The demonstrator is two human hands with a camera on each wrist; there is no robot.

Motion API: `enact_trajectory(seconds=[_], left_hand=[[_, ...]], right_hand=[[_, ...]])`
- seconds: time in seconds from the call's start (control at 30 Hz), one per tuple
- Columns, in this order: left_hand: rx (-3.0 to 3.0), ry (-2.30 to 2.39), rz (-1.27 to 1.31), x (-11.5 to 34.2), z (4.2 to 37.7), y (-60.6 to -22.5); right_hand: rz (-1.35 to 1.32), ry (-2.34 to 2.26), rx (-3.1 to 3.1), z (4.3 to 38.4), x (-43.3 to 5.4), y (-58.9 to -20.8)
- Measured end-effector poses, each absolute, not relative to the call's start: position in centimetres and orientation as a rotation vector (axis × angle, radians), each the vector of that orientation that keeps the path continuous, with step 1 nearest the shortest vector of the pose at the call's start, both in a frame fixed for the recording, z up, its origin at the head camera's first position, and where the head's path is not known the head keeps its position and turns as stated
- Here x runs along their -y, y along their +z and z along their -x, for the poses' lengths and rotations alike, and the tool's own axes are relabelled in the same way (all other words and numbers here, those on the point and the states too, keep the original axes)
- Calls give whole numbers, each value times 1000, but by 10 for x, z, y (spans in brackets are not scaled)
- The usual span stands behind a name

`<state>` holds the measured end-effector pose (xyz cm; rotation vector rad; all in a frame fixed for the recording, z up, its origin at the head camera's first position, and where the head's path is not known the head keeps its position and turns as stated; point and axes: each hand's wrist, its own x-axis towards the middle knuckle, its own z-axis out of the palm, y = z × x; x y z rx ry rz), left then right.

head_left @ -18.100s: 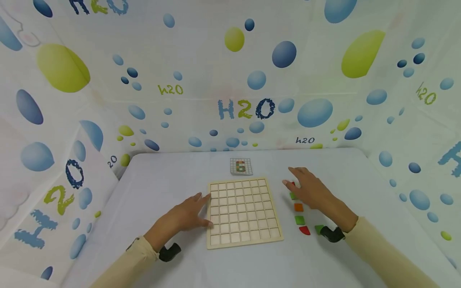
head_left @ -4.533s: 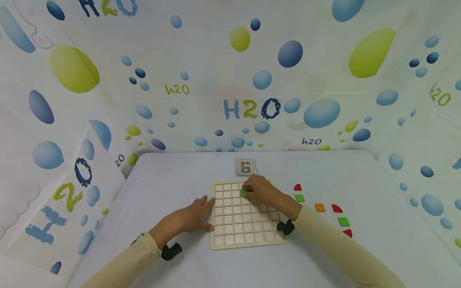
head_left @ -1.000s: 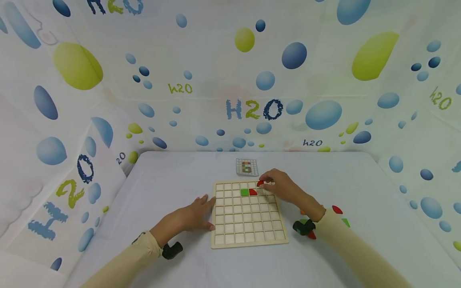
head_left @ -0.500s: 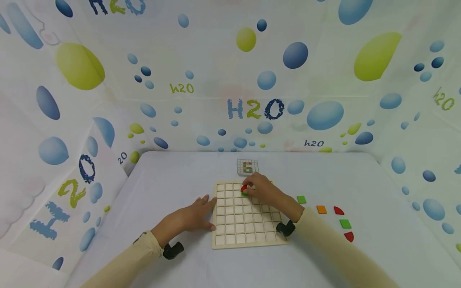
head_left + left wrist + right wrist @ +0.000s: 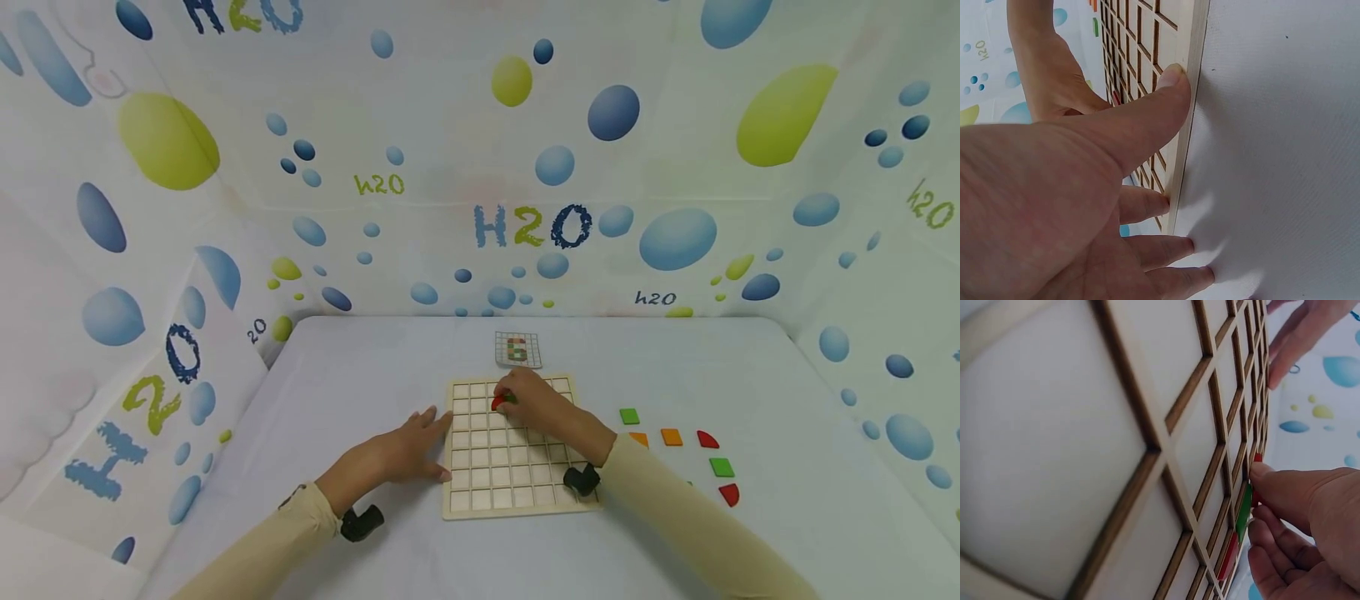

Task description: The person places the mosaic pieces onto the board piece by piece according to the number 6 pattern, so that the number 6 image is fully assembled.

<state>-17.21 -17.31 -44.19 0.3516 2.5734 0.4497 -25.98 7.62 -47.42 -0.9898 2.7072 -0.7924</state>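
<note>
A square wooden grid board lies on the white table. My left hand rests at its left edge, fingers spread; in the left wrist view the thumb presses on the frame. My right hand pinches a red quarter-circle tile at a cell in the board's second row from the far side. In the right wrist view, the thumb is on that red tile, beside a green square tile and another red quarter-circle tile in the grid. The right hand mostly covers these two in the head view.
Behind the board lies a small pattern card with a coloured figure on a grid. Right of the board lie loose tiles: a green square, an orange square, a red quarter-circle and several others, some partly behind the right sleeve.
Earlier, the green square and a red quarter-circle tile went onto the board. Within the last second my right hand carried another red tile leftward beside the green one. The left hand stays put.
</note>
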Motion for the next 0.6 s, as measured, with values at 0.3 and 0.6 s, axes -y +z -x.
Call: enact_trajectory(seconds=[0.3,0.6], left_hand=[[-2576,438,-339,172,171,-440],[-2578,423,-329,169,170,-436]], right_hand=[[972,-802,-2706,261,-76,-473],[970,-831,-2691,260,-78,-473]])
